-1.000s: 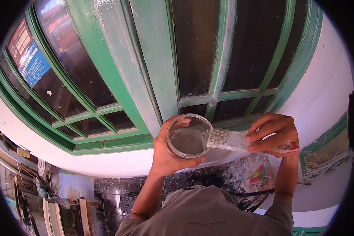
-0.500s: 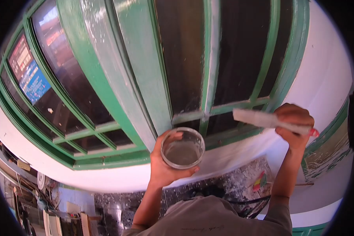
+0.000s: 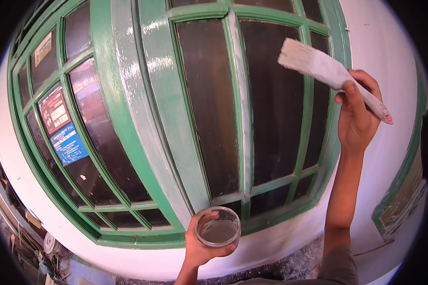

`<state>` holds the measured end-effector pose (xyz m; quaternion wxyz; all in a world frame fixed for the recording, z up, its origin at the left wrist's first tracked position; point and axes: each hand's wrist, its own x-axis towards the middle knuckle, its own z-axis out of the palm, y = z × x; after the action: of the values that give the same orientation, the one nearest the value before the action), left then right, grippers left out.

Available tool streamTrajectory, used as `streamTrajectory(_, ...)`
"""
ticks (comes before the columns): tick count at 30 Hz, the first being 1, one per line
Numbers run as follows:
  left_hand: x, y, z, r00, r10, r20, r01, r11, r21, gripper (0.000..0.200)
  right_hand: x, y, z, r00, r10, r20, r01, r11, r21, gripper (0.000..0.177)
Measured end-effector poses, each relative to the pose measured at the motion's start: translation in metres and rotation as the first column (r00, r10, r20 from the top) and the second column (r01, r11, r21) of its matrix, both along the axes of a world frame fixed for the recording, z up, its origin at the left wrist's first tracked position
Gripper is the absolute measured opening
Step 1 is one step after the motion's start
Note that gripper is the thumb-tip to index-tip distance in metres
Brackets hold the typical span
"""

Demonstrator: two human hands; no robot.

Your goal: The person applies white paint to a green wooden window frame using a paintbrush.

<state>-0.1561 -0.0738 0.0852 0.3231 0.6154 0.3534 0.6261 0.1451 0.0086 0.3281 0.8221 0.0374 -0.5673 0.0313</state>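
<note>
your right hand (image 3: 357, 116) fingers wrap the brush (image 3: 318, 66), left hand (image 3: 199, 249) fingers the cup (image 3: 218, 229); stroke along the frame (image 3: 166, 118).

Left hand (image 3: 198, 249) partly behind bowl (image 3: 218, 228)

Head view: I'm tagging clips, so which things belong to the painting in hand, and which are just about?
In hand:
brush in right hand
cup of pale paint in left hand
green window frame, partly coated pale

Just about:
poster behind the glass
white wall
</note>
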Motion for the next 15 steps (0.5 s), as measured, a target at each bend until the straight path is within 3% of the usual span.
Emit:
streamTrajectory(4,-0.001,0.001,0.002,1.000,0.014,-0.004,-0.014,1.000,0.024,0.101,-0.008,0.012,0.032,0.975,-0.167,0.150,0.166,0.986,0.017,0.015)
streamTrajectory(9,0.001,-0.001,0.002,1.000,0.010,0.007,-0.010,1.000,0.024,0.106,-0.021,0.034,0.070,0.953,-0.189,0.237,0.180,0.982,0.059,0.014)
streamTrajectory(12,0.000,-0.001,0.002,1.000,0.015,-0.011,-0.015,1.000,0.018,0.107,-0.023,0.047,0.089,0.962,-0.142,0.235,0.143,0.990,0.010,0.020)
streamTrajectory(15,-0.001,-0.001,0.000,0.999,0.044,-0.027,-0.043,0.999,0.020,0.108,-0.023,0.057,0.099,0.960,0.061,0.274,-0.040,0.996,-0.079,0.030)
